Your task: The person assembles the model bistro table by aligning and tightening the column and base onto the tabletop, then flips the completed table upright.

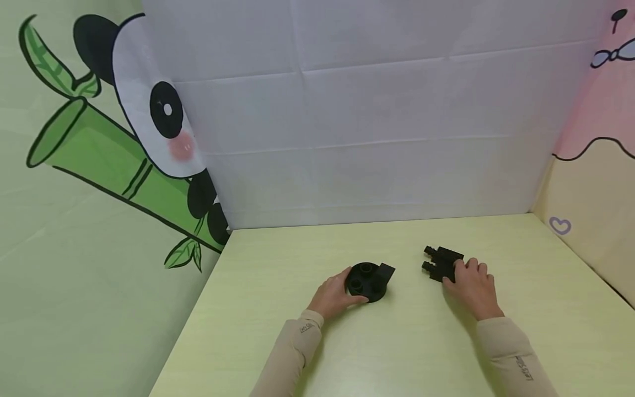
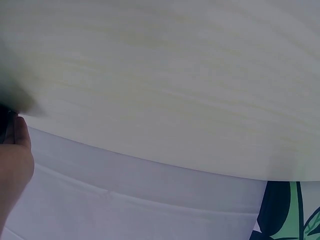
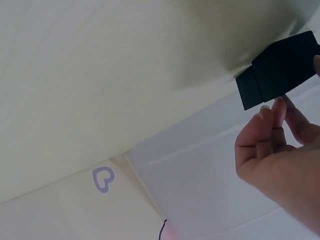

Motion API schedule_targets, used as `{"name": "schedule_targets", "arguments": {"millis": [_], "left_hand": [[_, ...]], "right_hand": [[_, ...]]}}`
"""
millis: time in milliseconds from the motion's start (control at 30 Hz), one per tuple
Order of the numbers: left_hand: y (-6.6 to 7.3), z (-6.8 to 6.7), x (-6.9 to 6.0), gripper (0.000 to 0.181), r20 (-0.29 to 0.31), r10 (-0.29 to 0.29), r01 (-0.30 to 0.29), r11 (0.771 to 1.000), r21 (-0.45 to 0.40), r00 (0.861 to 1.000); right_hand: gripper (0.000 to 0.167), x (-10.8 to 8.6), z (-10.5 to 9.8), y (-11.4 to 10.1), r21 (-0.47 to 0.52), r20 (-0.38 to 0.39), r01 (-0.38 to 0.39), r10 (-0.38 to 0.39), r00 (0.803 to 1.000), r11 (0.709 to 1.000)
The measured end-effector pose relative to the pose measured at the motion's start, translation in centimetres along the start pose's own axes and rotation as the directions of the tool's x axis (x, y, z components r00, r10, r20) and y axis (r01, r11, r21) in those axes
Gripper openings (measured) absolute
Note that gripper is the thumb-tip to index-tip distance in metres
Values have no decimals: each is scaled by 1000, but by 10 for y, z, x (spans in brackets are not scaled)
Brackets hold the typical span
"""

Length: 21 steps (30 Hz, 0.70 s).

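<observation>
In the head view, a round black part (image 1: pixel 366 282) with two ring-shaped sockets and a raised angled block is gripped at its left side by my left hand (image 1: pixel 335 295), thumb along the near edge. To the right, my right hand (image 1: pixel 474 288) pinches a black blocky piece (image 1: pixel 444 264) whose two prongs point left. The two black objects are apart. The right wrist view shows the blocky piece (image 3: pixel 280 67) between the thumb and fingers of my right hand (image 3: pixel 280 155). Only part of my left hand (image 2: pixel 15 160) shows in the left wrist view, at a dark edge.
The pale wooden table (image 1: pixel 407 342) runs back to a white cloth wall (image 1: pixel 367 127). A green wall (image 1: pixel 74 275) with a panda and bamboo drawing stands at the left, and a cream and pink wall (image 1: pixel 590 193) at the right.
</observation>
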<state>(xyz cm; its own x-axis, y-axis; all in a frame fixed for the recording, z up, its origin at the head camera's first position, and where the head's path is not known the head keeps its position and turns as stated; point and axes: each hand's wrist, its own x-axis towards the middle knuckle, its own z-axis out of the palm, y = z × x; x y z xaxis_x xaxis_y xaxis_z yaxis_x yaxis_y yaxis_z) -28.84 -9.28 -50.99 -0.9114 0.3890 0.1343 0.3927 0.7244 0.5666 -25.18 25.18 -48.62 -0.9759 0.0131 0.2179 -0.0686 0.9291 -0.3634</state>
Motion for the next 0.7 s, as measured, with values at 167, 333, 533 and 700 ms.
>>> {"name": "schedule_targets", "arguments": {"millis": [167, 333, 533, 700], "left_hand": [[0, 0, 0, 94, -2, 0, 0, 1000, 1, 1000], [-1, 0, 0, 94, -5, 1, -1, 1000, 3, 1000], [-2, 2, 1, 93, -11, 8, -8, 1000, 2, 1000], [-2, 2, 2, 94, -11, 6, -6, 1000, 6, 1000]], "right_hand": [[51, -1, -5, 5, 4, 69, -46, 46, 997, 999], [56, 0, -7, 9, 6, 128, -78, 76, 989, 997], [53, 4, -8, 0, 86, 29, -39, 37, 999, 996], [49, 14, -14, -24, 155, -103, 63, -48, 993, 986]]}}
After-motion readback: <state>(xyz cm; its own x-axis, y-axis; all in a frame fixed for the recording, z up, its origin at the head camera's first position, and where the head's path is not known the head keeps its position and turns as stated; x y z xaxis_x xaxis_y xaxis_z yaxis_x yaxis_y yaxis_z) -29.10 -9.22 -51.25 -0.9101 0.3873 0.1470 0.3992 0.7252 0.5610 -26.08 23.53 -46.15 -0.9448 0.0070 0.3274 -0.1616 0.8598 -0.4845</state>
